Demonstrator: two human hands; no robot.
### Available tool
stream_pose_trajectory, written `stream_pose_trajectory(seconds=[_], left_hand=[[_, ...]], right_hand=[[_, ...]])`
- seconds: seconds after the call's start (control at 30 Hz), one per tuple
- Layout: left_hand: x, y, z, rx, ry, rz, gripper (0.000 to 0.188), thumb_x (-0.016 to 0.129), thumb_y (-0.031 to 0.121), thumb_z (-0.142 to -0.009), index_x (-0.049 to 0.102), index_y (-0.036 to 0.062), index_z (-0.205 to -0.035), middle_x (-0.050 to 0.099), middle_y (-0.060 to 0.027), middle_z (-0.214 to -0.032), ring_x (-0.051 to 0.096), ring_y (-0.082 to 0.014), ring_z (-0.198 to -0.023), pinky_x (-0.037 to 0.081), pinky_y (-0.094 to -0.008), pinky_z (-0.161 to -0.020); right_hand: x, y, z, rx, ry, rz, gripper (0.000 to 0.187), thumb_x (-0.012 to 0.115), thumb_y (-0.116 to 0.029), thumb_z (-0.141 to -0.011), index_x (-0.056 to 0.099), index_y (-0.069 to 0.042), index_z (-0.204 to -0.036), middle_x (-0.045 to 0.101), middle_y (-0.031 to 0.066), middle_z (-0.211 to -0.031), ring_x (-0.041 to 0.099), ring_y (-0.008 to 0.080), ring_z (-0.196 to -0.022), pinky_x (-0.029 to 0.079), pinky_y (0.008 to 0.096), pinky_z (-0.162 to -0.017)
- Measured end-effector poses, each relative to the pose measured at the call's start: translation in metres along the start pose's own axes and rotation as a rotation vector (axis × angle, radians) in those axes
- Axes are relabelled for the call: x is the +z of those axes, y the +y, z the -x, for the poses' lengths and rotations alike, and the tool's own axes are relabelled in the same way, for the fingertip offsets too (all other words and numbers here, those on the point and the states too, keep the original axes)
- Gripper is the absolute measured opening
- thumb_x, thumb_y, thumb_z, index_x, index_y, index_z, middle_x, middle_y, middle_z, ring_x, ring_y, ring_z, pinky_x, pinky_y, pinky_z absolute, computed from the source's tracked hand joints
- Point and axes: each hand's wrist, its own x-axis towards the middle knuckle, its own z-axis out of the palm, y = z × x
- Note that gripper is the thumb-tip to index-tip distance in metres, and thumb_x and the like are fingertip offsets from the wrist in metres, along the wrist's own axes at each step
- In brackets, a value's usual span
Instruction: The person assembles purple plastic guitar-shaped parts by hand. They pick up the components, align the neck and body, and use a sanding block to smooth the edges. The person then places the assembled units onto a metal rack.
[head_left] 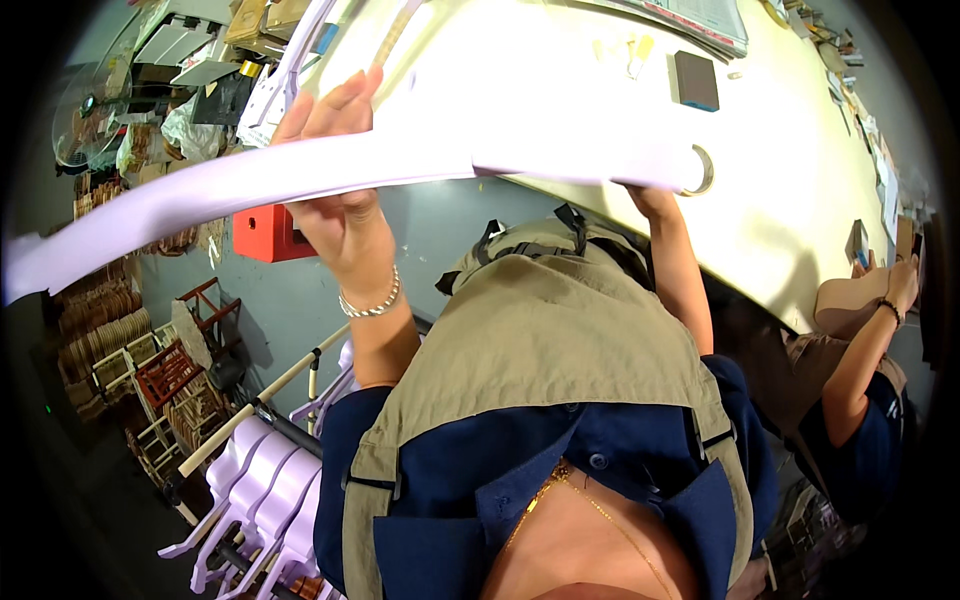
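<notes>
A long, curved lilac piece [420, 160] with a smooth painted look stretches across the view in front of me, raised over the near edge of the table. My left hand [345, 235] lies behind its middle stretch. The fingers rise above its upper edge and the palm shows below, loosely closed about it. At the piece's right end, my right hand [655, 200] holds it from underneath, most fingers hidden behind it. A roll of tape [703, 170] stands on the table just beyond that end.
The pale table [770, 130] carries a dark block [697, 82] with a blue base. More lilac parts [300, 50] are at its far left. Below them is a red box [265, 233]. A rack of lilac pieces [265, 470] stands lower left. At right, a co-worker's hand [903, 283] holds a tan piece.
</notes>
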Motion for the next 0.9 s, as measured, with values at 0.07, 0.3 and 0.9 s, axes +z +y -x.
stream_pose_trajectory(seconds=[0.07,0.3,0.9], left_hand=[[0.006,0.004,0.011,-0.090,-0.005,-0.059,0.078,0.044,0.060,-0.082,0.022,0.0064,-0.134,0.048,-0.0248,-0.122,0.045,-0.0348,-0.117,0.038,-0.0449,-0.096],[0.003,-0.007,0.027,-0.185,0.102,0.138,0.060,0.033,0.046,-0.093,0.014,0.0079,-0.136,0.047,-0.0271,-0.121,0.048,-0.0277,-0.113,0.038,-0.0402,-0.095],[-0.062,-0.078,0.072,-0.694,0.839,0.310,0.047,0.040,0.036,-0.093,0.044,-0.0063,-0.114,0.052,-0.0187,-0.115,0.054,-0.0272,-0.105,0.045,-0.0422,-0.091]], right_hand=[[0.028,-0.003,0.005,-0.311,0.117,-0.098,0.042,0.062,-0.014,-0.082,0.049,0.000,-0.119,0.054,0.0096,-0.111,0.053,0.0188,-0.102,0.045,0.0320,-0.085],[0.016,0.006,0.007,0.145,0.109,0.113,0.042,0.062,-0.008,-0.082,0.049,-0.001,-0.120,0.054,0.0115,-0.113,0.055,0.0206,-0.100,0.051,0.0327,-0.080],[0.088,-0.088,0.024,-0.160,0.056,0.717,0.082,0.081,-0.022,-0.061,0.038,-0.009,-0.130,0.049,0.0190,-0.124,0.044,0.0341,-0.118,0.037,0.0404,-0.096]])
